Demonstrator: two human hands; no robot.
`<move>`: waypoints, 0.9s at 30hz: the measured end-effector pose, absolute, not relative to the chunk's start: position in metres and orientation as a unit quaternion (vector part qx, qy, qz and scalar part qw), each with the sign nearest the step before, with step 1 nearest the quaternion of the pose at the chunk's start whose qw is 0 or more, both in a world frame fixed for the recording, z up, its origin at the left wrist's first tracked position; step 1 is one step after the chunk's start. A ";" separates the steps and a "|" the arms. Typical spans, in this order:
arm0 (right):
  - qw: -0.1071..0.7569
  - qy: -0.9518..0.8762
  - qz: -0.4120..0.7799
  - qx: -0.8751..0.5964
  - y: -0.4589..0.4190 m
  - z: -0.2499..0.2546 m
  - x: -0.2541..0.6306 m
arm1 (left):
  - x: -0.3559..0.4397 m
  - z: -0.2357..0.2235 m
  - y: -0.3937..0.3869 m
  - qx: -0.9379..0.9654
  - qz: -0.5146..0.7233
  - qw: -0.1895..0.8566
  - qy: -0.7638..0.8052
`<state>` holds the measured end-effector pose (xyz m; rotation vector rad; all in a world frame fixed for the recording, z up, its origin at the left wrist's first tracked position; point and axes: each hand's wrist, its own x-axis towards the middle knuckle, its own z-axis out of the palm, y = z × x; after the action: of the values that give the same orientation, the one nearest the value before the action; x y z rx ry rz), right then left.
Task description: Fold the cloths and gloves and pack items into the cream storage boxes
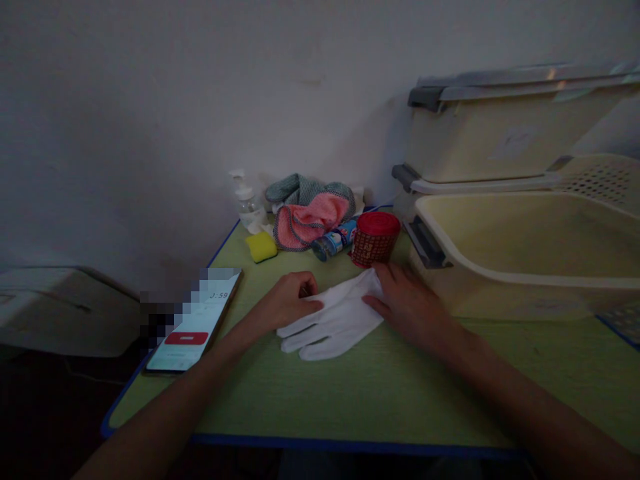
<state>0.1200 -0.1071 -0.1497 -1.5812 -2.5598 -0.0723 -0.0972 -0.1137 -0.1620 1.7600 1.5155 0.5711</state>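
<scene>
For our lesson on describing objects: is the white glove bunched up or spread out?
Spread out: the white glove lies fairly flat, its separate fingers extended, between the left hand and right hand.

One left hand (290, 303), one right hand (410, 303), one white glove (337, 325)
One each: table (325, 403), phone (193, 320), sponge (261, 247), pump bottle (251, 212), blue cylinder (331, 241), red roll (376, 241), pink cloth (317, 217); seemingly, in dim overlap, one grey cloth (296, 190), three cream bins (505, 297).

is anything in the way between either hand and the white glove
Nothing visible. The left hand and right hand are both at the glove, one at each end. The closest thing, the red cylinder, stands just beyond the glove's right end, not between it and either hand.
</scene>
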 end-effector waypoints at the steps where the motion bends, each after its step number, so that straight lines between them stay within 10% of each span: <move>1: 0.051 -0.844 -0.026 -0.533 -0.108 -0.150 0.119 | -0.097 -0.161 -0.114 0.683 0.223 0.374 0.587; 21: -0.030 -0.831 0.099 -0.546 -0.112 -0.135 0.123 | -0.098 -0.147 -0.116 0.718 0.180 0.447 0.502; 27: 0.076 -0.853 0.193 -0.480 -0.106 -0.148 0.130 | -0.096 -0.147 -0.117 0.705 0.161 0.450 0.524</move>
<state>0.1300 -0.1064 -0.1478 -1.4378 -2.5565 0.5790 -0.0961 -0.1173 -0.1471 1.7433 1.2957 0.3990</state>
